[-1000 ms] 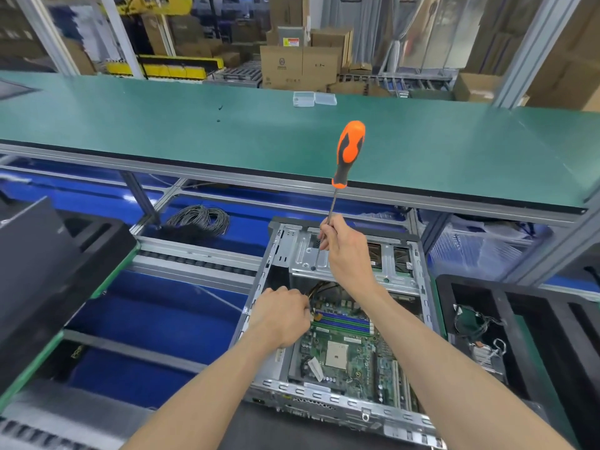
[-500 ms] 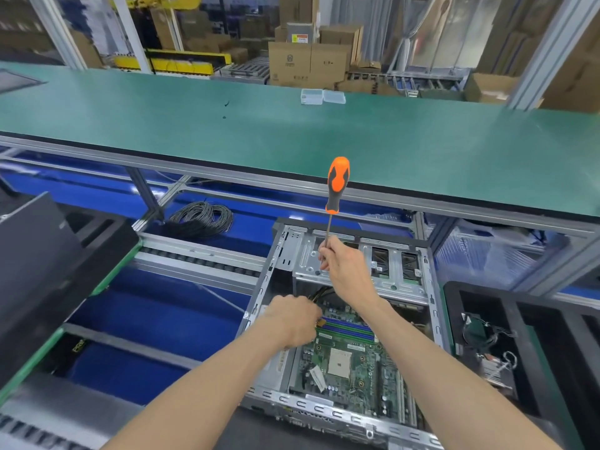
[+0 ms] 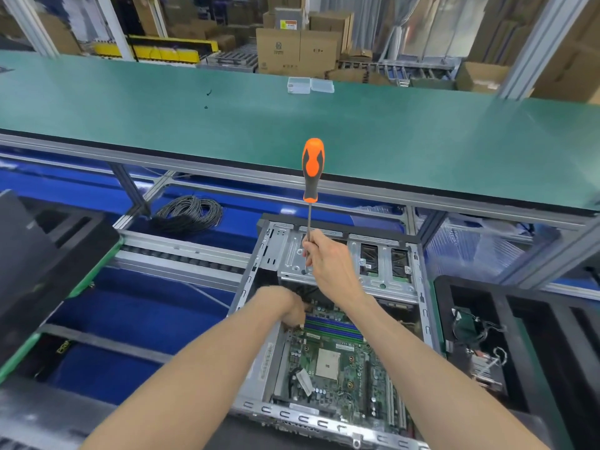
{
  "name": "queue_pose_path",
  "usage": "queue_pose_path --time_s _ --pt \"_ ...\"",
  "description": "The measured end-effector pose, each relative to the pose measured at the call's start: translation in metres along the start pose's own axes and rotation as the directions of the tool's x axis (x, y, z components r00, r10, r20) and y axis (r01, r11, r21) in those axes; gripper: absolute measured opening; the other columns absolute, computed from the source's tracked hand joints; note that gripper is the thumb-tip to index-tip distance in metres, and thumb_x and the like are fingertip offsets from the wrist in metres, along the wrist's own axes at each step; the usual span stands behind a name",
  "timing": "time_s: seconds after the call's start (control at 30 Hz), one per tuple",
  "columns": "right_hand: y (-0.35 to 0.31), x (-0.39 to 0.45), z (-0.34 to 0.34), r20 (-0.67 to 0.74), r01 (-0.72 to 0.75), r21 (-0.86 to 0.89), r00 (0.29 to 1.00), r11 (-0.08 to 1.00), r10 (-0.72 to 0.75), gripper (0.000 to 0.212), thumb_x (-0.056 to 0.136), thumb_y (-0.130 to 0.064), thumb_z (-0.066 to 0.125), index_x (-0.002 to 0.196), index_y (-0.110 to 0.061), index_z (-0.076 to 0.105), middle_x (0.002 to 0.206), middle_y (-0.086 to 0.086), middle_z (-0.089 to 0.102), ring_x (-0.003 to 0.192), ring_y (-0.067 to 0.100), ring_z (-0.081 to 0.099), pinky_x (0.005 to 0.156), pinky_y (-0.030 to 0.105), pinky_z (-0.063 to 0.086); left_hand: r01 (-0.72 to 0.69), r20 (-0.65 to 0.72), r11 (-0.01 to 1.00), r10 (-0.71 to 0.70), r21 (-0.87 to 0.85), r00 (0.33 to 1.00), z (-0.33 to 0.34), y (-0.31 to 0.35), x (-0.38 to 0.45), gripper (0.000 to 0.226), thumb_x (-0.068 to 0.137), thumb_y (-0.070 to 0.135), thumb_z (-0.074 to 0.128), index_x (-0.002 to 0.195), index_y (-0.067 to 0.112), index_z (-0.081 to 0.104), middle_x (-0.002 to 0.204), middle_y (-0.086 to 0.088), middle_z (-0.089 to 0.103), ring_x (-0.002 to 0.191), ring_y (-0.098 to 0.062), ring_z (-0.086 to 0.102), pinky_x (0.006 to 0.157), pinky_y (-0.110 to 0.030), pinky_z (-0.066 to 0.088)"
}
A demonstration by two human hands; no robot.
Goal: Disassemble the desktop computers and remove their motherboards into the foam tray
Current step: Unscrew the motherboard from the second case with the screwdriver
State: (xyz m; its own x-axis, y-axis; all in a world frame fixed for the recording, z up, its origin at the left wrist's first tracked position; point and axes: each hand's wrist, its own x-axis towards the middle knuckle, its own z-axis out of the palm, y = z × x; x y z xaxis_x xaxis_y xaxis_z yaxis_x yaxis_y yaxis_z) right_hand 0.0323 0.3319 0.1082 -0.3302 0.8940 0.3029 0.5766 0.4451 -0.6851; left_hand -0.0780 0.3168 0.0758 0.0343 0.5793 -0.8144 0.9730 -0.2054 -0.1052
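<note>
Green circuit board, the motherboard (image 3: 337, 368), lies flat in the bottom of the open desktop case (image 3: 418, 306), which sits on the lower level of the line just in front of the person. At the case's far end a bare metal drive cage (image 3: 380, 264) spans its width. The right hand (image 3: 328, 264) hovers over that cage, fingers curled round the thin shaft of a screwdriver (image 3: 312, 167) whose orange and grey handle stands upright above the fist. The left hand (image 3: 289, 306) reaches into the case at the board's far left corner; its fingers are bent (whether they hold anything I cannot tell, the hand is blurred). To the right a black foam tray (image 3: 519, 306) holds loose parts and wires. Left of the case a coil of black cable (image 3: 191, 212) lies on blue flooring beneath the frame. Beyond, a long green bench top (image 3: 162, 115) carries two small clear boxes (image 3: 310, 85), with cardboard cartons (image 3: 298, 50) stacked behind.
</note>
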Motion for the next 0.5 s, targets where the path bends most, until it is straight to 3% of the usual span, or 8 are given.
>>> queue_pose_path --time_s 0.07,0.17,0.27,0.37,0.5 --pt "0.001 -0.001 0.002 0.023 0.001 0.004 1.000 1.000 -0.001 0.017 0.106 -0.014 0.043 0.089 -0.013 0.047 0.078 0.001 0.062 0.064 0.016 0.059 0.060 0.039 0.053 0.003 0.004 0.999 -0.002 -0.034 1.000 0.000 -0.010 0.004 0.059 0.097 0.010 0.034 0.155 0.006 0.028 0.155 -0.018 0.039 0.134 -0.035 0.047 0.108 -0.045 0.044" --pt "0.006 -0.003 0.002 0.049 -0.025 0.013 0.998 1.000 0.024 0.020 0.106 -0.015 0.043 0.086 -0.016 0.048 0.074 -0.004 0.061 0.065 0.011 0.062 0.059 0.030 0.053 -0.012 0.027 0.996 0.015 -0.088 1.000 0.002 -0.015 0.009 0.066 0.097 0.014 0.038 0.159 0.013 0.017 0.159 -0.015 0.033 0.136 -0.034 0.045 0.103 -0.040 0.043" --pt "0.010 -0.005 0.001 0.068 -0.058 0.044 0.996 0.997 0.055 0.024 0.105 -0.014 0.043 0.085 -0.008 0.054 0.072 0.001 0.064 0.069 0.010 0.066 0.064 0.033 0.053 -0.029 0.031 0.992 0.033 -0.126 0.999 0.001 -0.018 0.015 0.068 0.097 0.010 0.038 0.160 0.016 0.014 0.160 -0.015 0.031 0.134 -0.034 0.045 0.101 -0.040 0.044" --pt "0.012 -0.006 0.001 0.081 -0.067 0.062 0.995 0.996 0.062 0.025 0.105 -0.013 0.044 0.086 -0.003 0.056 0.078 0.005 0.067 0.072 0.010 0.067 0.068 0.036 0.053 -0.027 0.053 0.985 0.036 -0.168 0.998 0.005 -0.022 0.020 0.076 0.097 0.007 0.039 0.160 0.026 0.002 0.165 -0.010 0.020 0.143 -0.034 0.035 0.101 -0.038 0.041" --pt "0.013 -0.009 0.004 0.091 -0.038 0.056 0.995 0.998 0.033 0.023 0.104 -0.009 0.044 0.085 -0.005 0.055 0.083 0.006 0.065 0.074 0.015 0.066 0.070 0.041 0.054 -0.027 0.033 0.984 0.033 -0.177 0.999 0.010 -0.022 0.027 0.081 0.093 0.005 0.043 0.160 0.026 0.003 0.163 -0.010 0.025 0.140 -0.032 0.038 0.101 -0.037 0.041"
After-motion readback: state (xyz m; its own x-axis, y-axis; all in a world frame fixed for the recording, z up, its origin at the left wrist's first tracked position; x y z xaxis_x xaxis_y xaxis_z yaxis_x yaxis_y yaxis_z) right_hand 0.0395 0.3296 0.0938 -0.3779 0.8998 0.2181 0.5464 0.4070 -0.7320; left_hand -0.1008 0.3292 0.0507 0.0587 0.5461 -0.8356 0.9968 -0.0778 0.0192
